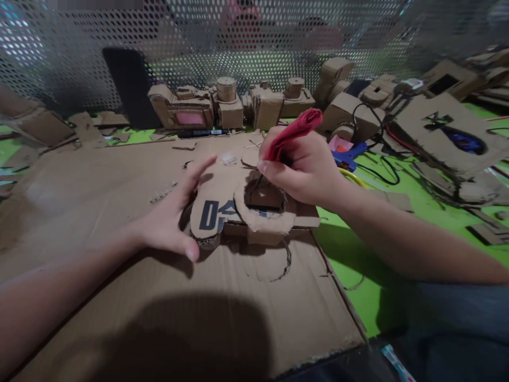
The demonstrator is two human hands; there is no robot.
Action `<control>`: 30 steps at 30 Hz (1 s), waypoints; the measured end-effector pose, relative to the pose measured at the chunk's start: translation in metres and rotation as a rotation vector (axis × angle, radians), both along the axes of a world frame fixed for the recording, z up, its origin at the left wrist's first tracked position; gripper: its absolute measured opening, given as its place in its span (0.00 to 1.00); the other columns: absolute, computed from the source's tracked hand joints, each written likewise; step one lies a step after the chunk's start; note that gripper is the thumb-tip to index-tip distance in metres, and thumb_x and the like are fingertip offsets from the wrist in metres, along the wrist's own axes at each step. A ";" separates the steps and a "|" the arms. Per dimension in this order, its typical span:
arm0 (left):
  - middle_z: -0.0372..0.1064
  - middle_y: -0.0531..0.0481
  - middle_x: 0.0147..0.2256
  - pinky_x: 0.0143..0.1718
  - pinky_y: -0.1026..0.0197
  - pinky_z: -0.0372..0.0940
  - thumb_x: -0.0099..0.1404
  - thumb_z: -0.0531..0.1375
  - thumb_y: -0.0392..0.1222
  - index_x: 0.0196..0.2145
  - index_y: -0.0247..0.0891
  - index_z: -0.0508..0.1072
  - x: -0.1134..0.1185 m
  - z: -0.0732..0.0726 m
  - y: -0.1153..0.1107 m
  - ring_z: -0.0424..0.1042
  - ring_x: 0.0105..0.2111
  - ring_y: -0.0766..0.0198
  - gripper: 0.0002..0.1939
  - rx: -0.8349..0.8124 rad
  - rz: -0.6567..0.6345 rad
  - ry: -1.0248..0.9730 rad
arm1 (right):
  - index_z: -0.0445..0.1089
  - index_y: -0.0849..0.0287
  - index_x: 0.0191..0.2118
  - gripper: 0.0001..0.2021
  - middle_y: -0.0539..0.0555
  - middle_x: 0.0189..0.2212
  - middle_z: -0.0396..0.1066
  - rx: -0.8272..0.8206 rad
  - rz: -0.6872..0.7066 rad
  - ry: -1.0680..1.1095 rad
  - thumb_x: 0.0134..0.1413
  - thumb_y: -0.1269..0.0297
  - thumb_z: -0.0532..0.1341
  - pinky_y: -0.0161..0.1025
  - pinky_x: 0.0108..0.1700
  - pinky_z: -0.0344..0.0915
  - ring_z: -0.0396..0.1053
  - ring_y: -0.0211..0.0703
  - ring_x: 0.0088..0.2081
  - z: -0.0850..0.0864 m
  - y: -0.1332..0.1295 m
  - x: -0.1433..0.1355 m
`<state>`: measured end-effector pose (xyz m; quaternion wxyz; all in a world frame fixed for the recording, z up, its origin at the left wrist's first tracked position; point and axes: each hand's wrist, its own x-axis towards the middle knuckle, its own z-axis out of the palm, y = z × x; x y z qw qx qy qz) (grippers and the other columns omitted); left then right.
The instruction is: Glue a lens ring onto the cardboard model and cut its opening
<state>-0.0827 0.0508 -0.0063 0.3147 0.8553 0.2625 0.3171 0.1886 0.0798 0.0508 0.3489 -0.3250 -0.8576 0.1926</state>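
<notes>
A cardboard model shaped like a camera point(210, 185) lies on a large cardboard sheet point(131, 297), with a raised ring around a round opening and black printed letters on its left part. My right hand point(302, 164) is closed around a red, wrapped-looking handle point(294, 132). From it a thin dark tip reaches down into the ring's opening; the kind of tool is not clear. My left hand point(169, 223) is at the model's left end, thumb and fingers spread apart around it. Whether it presses on the edge I cannot tell. Below the model, a round cut point(288, 260) shows in the sheet.
Several cardboard camera models point(268, 106) stand along a perforated metal screen point(191, 32). A black marker point(209, 132) lies before them. At right, a blue glue gun point(352, 156) with a black cord rests on the green table point(345, 249), near cardboard scraps point(489, 225).
</notes>
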 end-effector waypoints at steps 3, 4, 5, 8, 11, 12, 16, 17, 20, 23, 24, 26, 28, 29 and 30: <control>0.50 0.40 0.68 0.65 0.25 0.57 0.49 0.67 0.78 0.72 0.60 0.50 0.002 0.004 -0.006 0.53 0.69 0.28 0.60 0.075 0.011 0.106 | 0.65 0.56 0.31 0.06 0.48 0.26 0.66 0.056 0.056 -0.057 0.58 0.64 0.60 0.39 0.35 0.63 0.64 0.39 0.30 0.009 0.000 0.001; 0.51 0.38 0.65 0.65 0.24 0.56 0.45 0.67 0.80 0.72 0.58 0.53 0.003 0.004 -0.010 0.52 0.68 0.26 0.61 0.121 0.066 0.124 | 0.65 0.56 0.31 0.06 0.49 0.26 0.67 0.068 0.058 -0.069 0.58 0.64 0.61 0.40 0.36 0.64 0.65 0.39 0.31 0.012 -0.001 0.001; 0.51 0.38 0.63 0.64 0.23 0.57 0.42 0.68 0.81 0.71 0.55 0.56 0.005 0.005 -0.015 0.52 0.67 0.24 0.64 0.155 0.127 0.131 | 0.65 0.56 0.31 0.06 0.50 0.27 0.69 0.069 0.048 -0.076 0.58 0.64 0.61 0.41 0.38 0.65 0.66 0.40 0.32 0.016 -0.003 0.001; 0.50 0.38 0.61 0.60 0.24 0.61 0.37 0.67 0.83 0.68 0.52 0.60 0.011 0.004 -0.029 0.52 0.65 0.25 0.65 0.218 0.327 0.168 | 0.65 0.56 0.32 0.05 0.52 0.30 0.71 0.041 -0.015 -0.065 0.59 0.66 0.61 0.42 0.40 0.67 0.68 0.43 0.35 0.022 -0.008 -0.001; 0.53 0.41 0.57 0.57 0.31 0.67 0.40 0.69 0.81 0.67 0.52 0.62 0.015 0.003 -0.039 0.58 0.60 0.33 0.61 0.283 0.409 0.236 | 0.65 0.57 0.32 0.03 0.53 0.30 0.71 0.010 -0.059 -0.046 0.57 0.69 0.60 0.42 0.39 0.67 0.68 0.44 0.34 0.021 -0.007 -0.004; 0.54 0.42 0.55 0.56 0.34 0.69 0.43 0.69 0.78 0.67 0.53 0.63 0.016 0.003 -0.041 0.61 0.57 0.37 0.58 0.318 0.398 0.253 | 0.65 0.57 0.32 0.03 0.52 0.30 0.71 0.007 -0.065 -0.040 0.56 0.70 0.60 0.42 0.38 0.67 0.67 0.43 0.34 0.020 -0.006 -0.005; 0.59 0.46 0.44 0.42 0.51 0.75 0.60 0.69 0.58 0.67 0.53 0.62 0.022 0.011 -0.045 0.67 0.41 0.54 0.40 0.478 0.259 0.219 | 0.67 0.58 0.33 0.02 0.51 0.31 0.70 0.002 0.006 0.000 0.52 0.70 0.57 0.41 0.40 0.67 0.66 0.41 0.33 0.016 -0.003 -0.007; 0.59 0.47 0.41 0.37 0.55 0.74 0.63 0.67 0.53 0.67 0.53 0.62 0.024 0.014 -0.046 0.66 0.37 0.57 0.37 0.510 0.202 0.182 | 0.67 0.58 0.33 0.03 0.51 0.32 0.70 -0.005 0.054 0.013 0.52 0.70 0.57 0.40 0.41 0.67 0.66 0.40 0.33 0.016 -0.003 -0.007; 0.60 0.49 0.35 0.26 0.61 0.70 0.66 0.63 0.42 0.68 0.48 0.62 0.028 0.020 -0.051 0.64 0.30 0.61 0.34 0.527 0.028 0.056 | 0.67 0.58 0.34 0.06 0.50 0.31 0.70 -0.061 0.198 0.092 0.50 0.71 0.54 0.39 0.39 0.66 0.65 0.38 0.32 0.016 -0.006 -0.008; 0.66 0.48 0.36 0.28 0.59 0.70 0.68 0.63 0.45 0.67 0.47 0.64 0.024 0.019 -0.046 0.68 0.32 0.61 0.32 0.442 0.018 -0.097 | 0.65 0.58 0.32 0.06 0.49 0.29 0.66 -0.160 0.265 0.210 0.49 0.71 0.53 0.36 0.34 0.63 0.62 0.36 0.30 0.012 -0.008 -0.011; 0.67 0.48 0.37 0.32 0.56 0.71 0.67 0.64 0.50 0.67 0.51 0.64 0.020 0.017 -0.041 0.68 0.34 0.59 0.32 0.404 0.080 -0.128 | 0.64 0.58 0.32 0.05 0.48 0.28 0.65 -0.186 0.273 0.236 0.49 0.72 0.53 0.36 0.33 0.63 0.61 0.35 0.29 0.010 -0.009 -0.012; 0.68 0.46 0.45 0.44 0.48 0.73 0.63 0.66 0.60 0.64 0.57 0.66 0.011 0.012 -0.024 0.70 0.44 0.53 0.34 0.335 0.254 -0.111 | 0.63 0.57 0.32 0.04 0.48 0.28 0.63 -0.209 0.291 0.260 0.51 0.71 0.52 0.35 0.32 0.62 0.60 0.35 0.29 0.006 -0.010 -0.016; 0.63 0.44 0.59 0.56 0.42 0.70 0.60 0.66 0.66 0.66 0.56 0.63 0.004 0.008 -0.004 0.66 0.59 0.45 0.40 0.181 0.290 -0.071 | 0.62 0.57 0.33 0.03 0.47 0.27 0.62 -0.201 0.325 0.271 0.56 0.68 0.53 0.35 0.31 0.61 0.59 0.34 0.28 0.001 -0.010 -0.019; 0.61 0.43 0.63 0.60 0.41 0.68 0.61 0.65 0.68 0.69 0.56 0.57 0.001 0.007 0.006 0.64 0.63 0.43 0.44 0.055 0.230 -0.056 | 0.62 0.57 0.34 0.03 0.47 0.27 0.61 -0.186 0.339 0.276 0.59 0.66 0.53 0.34 0.30 0.61 0.59 0.34 0.27 0.000 -0.010 -0.021; 0.63 0.43 0.63 0.59 0.41 0.69 0.60 0.65 0.70 0.70 0.55 0.53 0.000 0.005 0.014 0.66 0.63 0.42 0.47 -0.049 0.155 -0.058 | 0.62 0.57 0.34 0.05 0.47 0.27 0.62 -0.165 0.347 0.270 0.61 0.65 0.53 0.34 0.31 0.62 0.59 0.34 0.27 -0.001 -0.010 -0.021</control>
